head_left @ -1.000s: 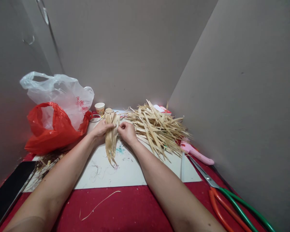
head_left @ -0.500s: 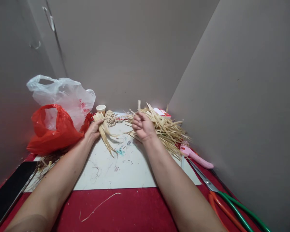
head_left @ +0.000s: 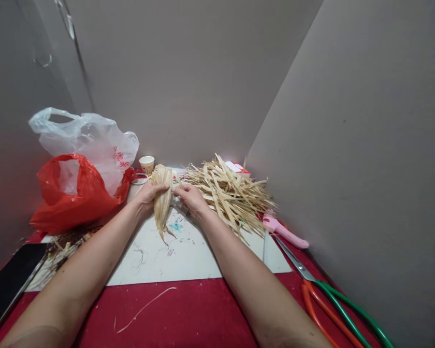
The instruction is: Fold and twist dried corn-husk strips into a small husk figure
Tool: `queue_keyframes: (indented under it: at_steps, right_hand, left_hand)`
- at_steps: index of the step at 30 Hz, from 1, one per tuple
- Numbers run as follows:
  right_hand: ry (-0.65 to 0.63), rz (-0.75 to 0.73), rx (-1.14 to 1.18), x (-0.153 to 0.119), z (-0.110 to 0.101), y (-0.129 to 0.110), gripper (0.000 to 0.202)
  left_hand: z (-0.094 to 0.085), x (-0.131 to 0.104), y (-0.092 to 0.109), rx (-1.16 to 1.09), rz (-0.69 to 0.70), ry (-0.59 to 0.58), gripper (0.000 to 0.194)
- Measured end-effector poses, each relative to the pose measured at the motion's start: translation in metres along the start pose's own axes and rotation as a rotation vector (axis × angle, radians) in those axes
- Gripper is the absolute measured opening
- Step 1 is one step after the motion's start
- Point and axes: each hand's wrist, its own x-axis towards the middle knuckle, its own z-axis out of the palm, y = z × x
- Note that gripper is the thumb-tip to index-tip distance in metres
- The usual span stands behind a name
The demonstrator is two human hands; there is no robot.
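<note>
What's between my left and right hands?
The head view shows a dry leaf bundle, held in your left hand, and a thin strip at your right hand.

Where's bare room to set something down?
Mostly bare: the front of the white board between left forearm and right forearm, and the red cloth nearer the camera, right of the loose strand. Crowded: back right with straw pile, left with the red bag, right edge with scissors.

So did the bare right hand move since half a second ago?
Yes, the bare right hand has moved left, judged against the blue-green stain on the flat white board, closer to the bundle of dry, straw-coloured strips.
</note>
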Motion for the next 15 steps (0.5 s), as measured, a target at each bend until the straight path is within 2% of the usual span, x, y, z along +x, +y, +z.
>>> queue_keyframes:
  at_steps: [7,15]
  right_hand:
    - [-0.093,-0.019,0.005,-0.0015,-0.0065,-0.0003,0.021]
    - [-0.034,-0.071,-0.05,-0.0043,0.0,0.0011,0.019]
  left_hand:
    - [-0.0007,0.002,-0.0043,0.049,-0.02,-0.06,0.028]
    - [-0.0007,0.0041,-0.0059,0.108,-0.025,-0.064,0.032]
